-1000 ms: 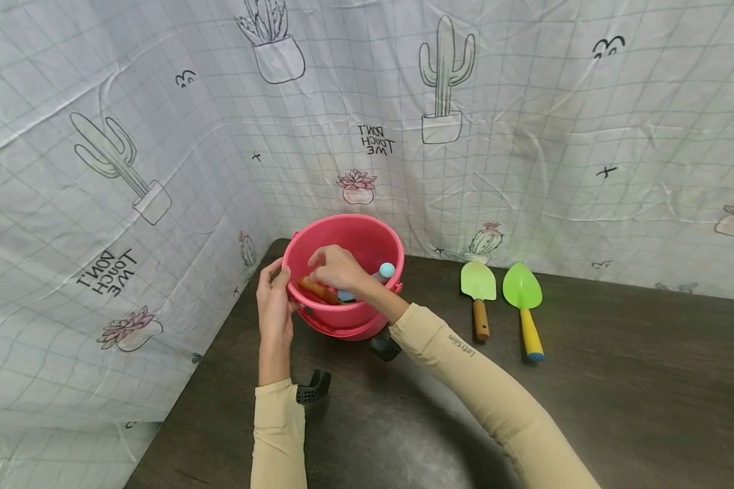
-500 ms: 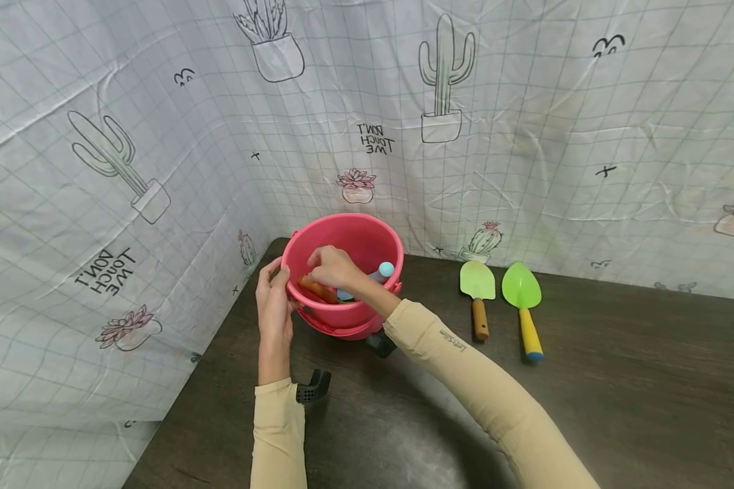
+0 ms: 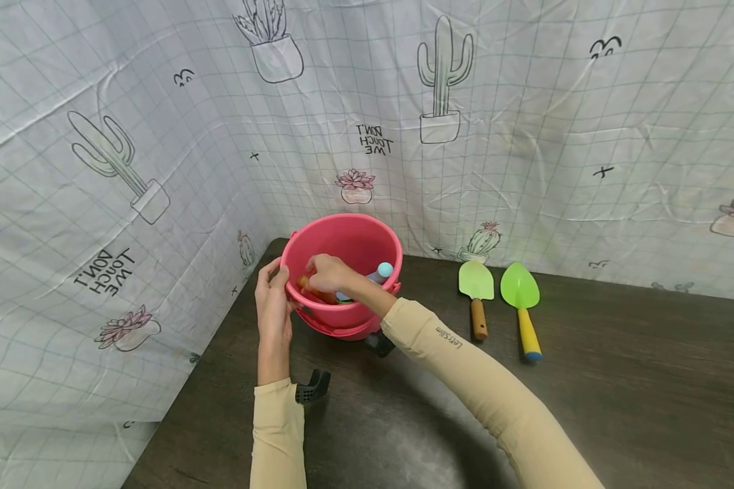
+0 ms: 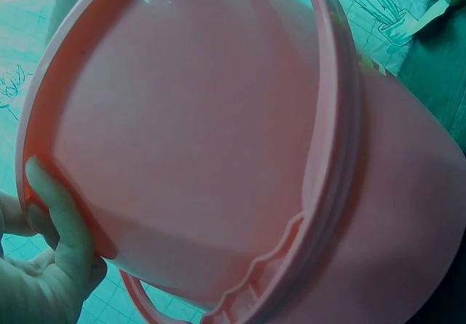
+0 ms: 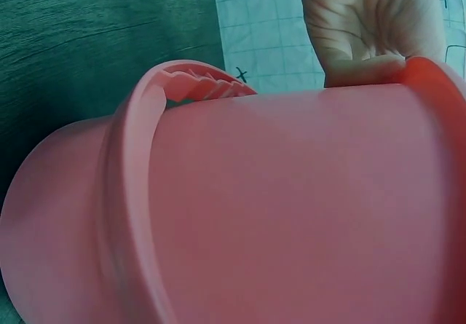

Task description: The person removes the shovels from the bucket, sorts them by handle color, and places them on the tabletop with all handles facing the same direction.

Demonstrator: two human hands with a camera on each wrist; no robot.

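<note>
A pink bucket (image 3: pixel 370 239) stands near the back left of the dark table, its mouth tipped towards me. My left hand (image 3: pixel 273 299) holds its rim at the left; in the left wrist view the thumb (image 4: pixel 57 196) lies over the edge. My right hand (image 3: pixel 331 273) reaches inside with curled fingers around an orange piece (image 3: pixel 324 296), whose shape is mostly hidden; the fingertips are partly covered. Beside it in the bucket lies a pale blue-tipped handle (image 3: pixel 384 271). The right wrist view shows mainly the bucket's outer wall (image 5: pixel 291 193).
Right of the bucket lie a pale green trowel with a brown handle (image 3: pixel 478 319) and a bright green trowel with a yellow handle (image 3: pixel 529 333). A white cactus-print curtain (image 3: pixel 526 136) hangs behind and at the left. The bucket's carrying handle (image 3: pixel 342 332) hangs in front.
The right hand has dipped slightly in the bucket, and the orange piece has shifted a little by its fingers. The left hand stays on the rim.
</note>
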